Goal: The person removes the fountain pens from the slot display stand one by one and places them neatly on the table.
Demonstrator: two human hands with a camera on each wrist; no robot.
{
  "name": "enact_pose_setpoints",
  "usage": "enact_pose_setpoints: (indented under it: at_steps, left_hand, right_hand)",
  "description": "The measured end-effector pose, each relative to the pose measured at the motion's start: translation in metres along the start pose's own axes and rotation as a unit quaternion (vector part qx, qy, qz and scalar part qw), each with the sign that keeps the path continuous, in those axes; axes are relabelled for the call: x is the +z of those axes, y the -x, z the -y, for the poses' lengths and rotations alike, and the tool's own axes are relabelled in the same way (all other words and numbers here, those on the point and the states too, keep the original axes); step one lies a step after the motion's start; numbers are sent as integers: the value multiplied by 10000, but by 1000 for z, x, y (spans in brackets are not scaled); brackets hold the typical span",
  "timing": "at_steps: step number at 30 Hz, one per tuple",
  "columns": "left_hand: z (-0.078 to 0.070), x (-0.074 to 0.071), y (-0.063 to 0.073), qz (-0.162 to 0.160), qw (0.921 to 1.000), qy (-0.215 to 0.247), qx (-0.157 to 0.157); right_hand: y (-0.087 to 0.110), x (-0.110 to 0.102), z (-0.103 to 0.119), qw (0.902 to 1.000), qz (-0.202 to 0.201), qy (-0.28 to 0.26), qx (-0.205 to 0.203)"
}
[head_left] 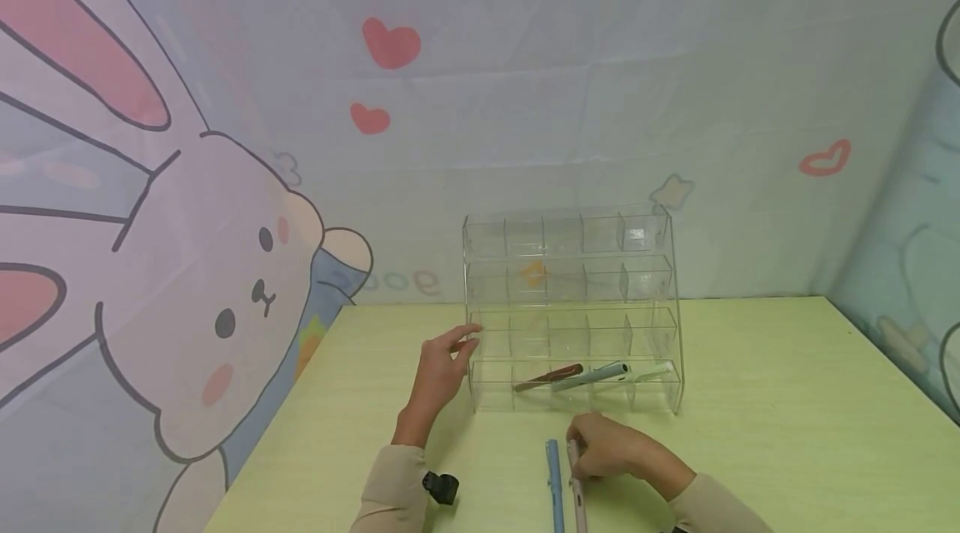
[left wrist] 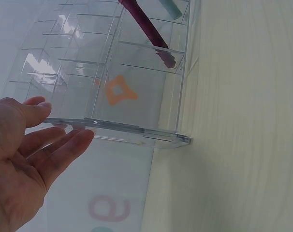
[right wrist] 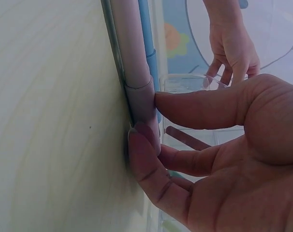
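A clear acrylic rack (head_left: 491,396) with stepped rows of compartments stands on the table. My left hand (head_left: 442,368) grips its left side panel; the left wrist view shows the thumb on one face and fingers (left wrist: 71,150) on the other. Along the bottom row lean a dark red pen (head_left: 549,378), a grey-green pen (head_left: 591,376) and a pale green pen (head_left: 654,373). In front of the rack, my right hand (head_left: 609,447) pinches the far end of a dusty pink pen (right wrist: 129,43) between thumb and fingers. Just left of it lies a blue pen (head_left: 555,483).
The pale yellow-green table (head_left: 780,400) extends to both sides of the rack. Behind it hangs a cloth backdrop (head_left: 570,117) printed with a rabbit and hearts. A small black device (head_left: 441,488) sits at the left sleeve.
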State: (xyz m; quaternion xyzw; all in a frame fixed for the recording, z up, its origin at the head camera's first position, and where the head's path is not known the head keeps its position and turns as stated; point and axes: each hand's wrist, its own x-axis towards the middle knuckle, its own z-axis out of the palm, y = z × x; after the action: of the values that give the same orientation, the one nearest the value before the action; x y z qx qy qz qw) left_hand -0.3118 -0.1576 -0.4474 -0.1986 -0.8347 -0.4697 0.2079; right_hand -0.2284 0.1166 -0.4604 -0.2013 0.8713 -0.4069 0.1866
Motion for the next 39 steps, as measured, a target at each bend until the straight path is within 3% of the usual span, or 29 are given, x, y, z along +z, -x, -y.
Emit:
enact_pose_setpoints:
  at_steps: [12,27,39]
  left_hand:
    - [-1,1,-2,14,9999,-142,-82]
    - [-1,-1,-1,160,9998,-101,-30]
    - [0,-1,0,118,9998,-124,-98]
  right_hand:
    - [0,-2,-1,9999,1,7,-136]
    - [0,-3,2,9998,-28,168,117]
    - [1,-2,1,9998,39,173,7]
